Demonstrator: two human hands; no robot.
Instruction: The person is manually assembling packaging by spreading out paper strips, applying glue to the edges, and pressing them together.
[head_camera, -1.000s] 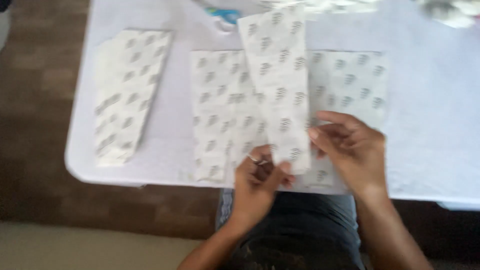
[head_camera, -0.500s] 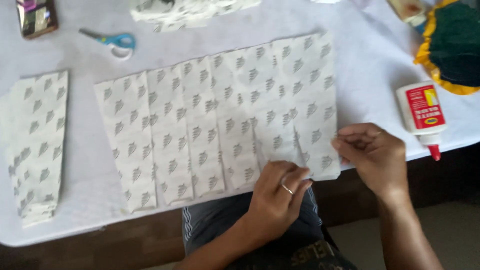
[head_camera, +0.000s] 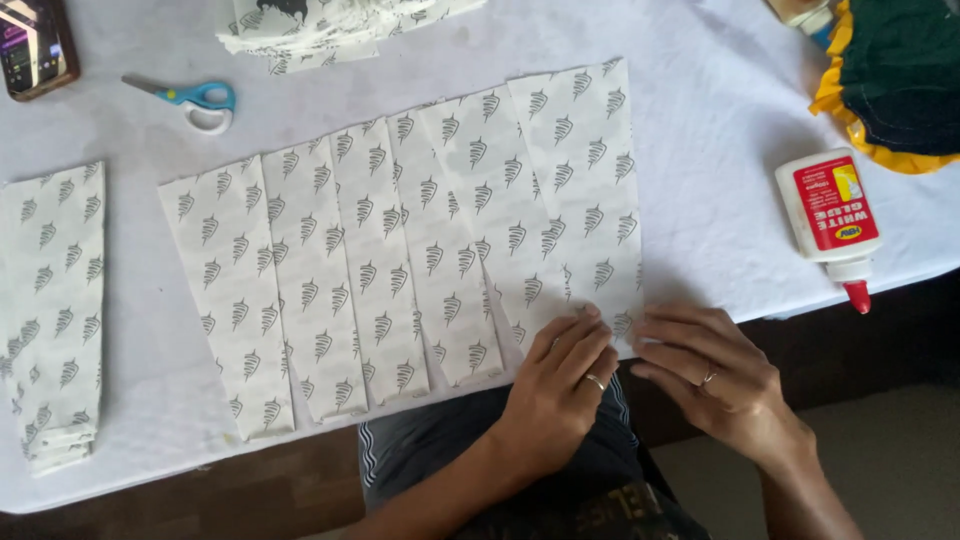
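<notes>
Nearest the camera, the left hand (head_camera: 560, 385) lies flat, fingers together and stretched toward twelve o'clock, its fingertips pressing the near edge of the fan of patterned paper strips (head_camera: 420, 240). At three o'clock from it, just beside, the right hand (head_camera: 715, 375) rests with fingers loosely extended toward nine o'clock, their tips at the near right corner of the last strip; whether they pinch the paper or only touch it cannot be told. Each hand wears a ring.

The strips, white with small grey motifs, overlap side by side across the white counter (head_camera: 720, 150), their near ends reaching its front edge. At nine o'clock, well apart, a folded stack of the same paper (head_camera: 50, 300) lies cut off by the picture's edge.

At three o'clock from the fan stands out a white glue bottle (head_camera: 830, 220) with a red label and red tip, lying on its side, its contents hidden. Farther off, at eleven o'clock, lie blue-handled scissors (head_camera: 190, 95) and a phone (head_camera: 35, 45). At twelve o'clock a paper pile (head_camera: 320, 25) is partly cropped; at two o'clock a dark, yellow-rimmed object (head_camera: 890, 70) is hard to identify.
</notes>
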